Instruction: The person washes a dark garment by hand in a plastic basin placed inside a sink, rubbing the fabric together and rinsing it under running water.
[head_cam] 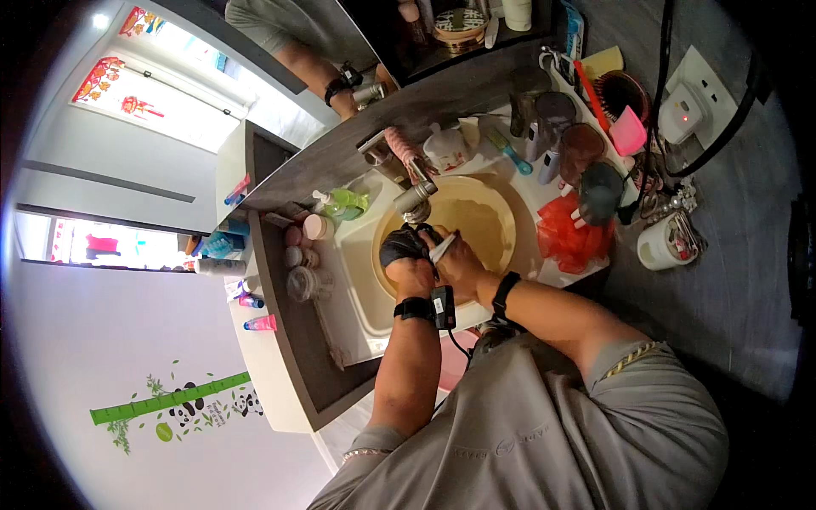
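Over a yellowish round basin (500, 191) of water, I hold a dark cloth item (407, 245) just below the metal faucet (415, 199). My left hand (413, 273) is bent at the wrist and bunches the dark cloth, which hides most of its fingers. Beside it, my right hand (464, 264) grips the cloth's right side. A whitish strip (443, 247) shows at the right fingers; whether it belongs to the cloth I cannot tell. Both wrists wear black straps, and a small black box (443, 307) with a cable hangs by the left one.
The basin stands in a white sink (347, 255). A green pump bottle (344, 204) and several jars (309, 284) line the left. To the right are a red mesh bath puff (567, 236), several cups (583, 150) and a white container (666, 242). A plugged-in charger (682, 115) has hanging cables.
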A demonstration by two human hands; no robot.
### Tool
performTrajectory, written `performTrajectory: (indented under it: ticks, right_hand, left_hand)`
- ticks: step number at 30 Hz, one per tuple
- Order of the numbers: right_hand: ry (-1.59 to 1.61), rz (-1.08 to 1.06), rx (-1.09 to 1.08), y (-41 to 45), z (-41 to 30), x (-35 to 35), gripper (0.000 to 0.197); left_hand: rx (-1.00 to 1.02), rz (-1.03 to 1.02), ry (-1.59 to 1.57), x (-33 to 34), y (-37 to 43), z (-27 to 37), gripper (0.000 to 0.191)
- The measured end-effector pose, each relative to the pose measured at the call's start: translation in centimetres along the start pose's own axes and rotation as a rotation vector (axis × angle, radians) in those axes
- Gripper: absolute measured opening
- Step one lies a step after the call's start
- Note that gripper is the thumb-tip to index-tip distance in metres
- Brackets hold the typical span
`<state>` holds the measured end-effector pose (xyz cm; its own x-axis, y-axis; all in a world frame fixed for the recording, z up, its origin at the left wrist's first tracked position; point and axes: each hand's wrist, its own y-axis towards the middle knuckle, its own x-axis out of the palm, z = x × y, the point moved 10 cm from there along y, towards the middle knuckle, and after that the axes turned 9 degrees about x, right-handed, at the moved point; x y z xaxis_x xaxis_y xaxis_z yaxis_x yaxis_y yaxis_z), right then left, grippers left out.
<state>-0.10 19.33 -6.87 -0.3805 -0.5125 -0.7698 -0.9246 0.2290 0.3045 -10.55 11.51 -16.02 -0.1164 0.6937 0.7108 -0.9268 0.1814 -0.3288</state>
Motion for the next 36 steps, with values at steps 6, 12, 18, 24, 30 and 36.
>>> performTrajectory:
  ticks: [6,12,18,24,30,36]
  right_hand:
    - [-0.347,-0.155,0.094,1.5,-0.4,1.7,0.085]
    - [0.060,-0.056,0.284,3.5,3.3,0.6,0.033]
    - [0.361,-0.532,0.469,2.4,8.2,4.0,0.053]
    - [1.167,-1.023,0.801,-0.9,11.4,5.9,0.040]
    - [0.897,-1.362,1.003,-4.7,9.8,7.7,0.034]
    - [0.947,-1.309,0.871,-3.7,6.6,7.5,0.034]
  left_hand:
    - [-0.031,-0.017,0.038,-1.0,1.1,0.2,0.016]
    - [0.069,0.041,0.161,0.3,0.4,0.7,0.019]
    - [-0.037,0.138,0.629,0.6,-2.6,2.6,0.063]
    - [-0.243,-0.443,0.764,3.7,-2.0,6.4,0.078]
    - [-0.040,-0.923,0.691,7.6,-2.4,6.7,0.103]
    - [-0.109,-0.882,0.984,9.0,-4.2,4.9,0.065]
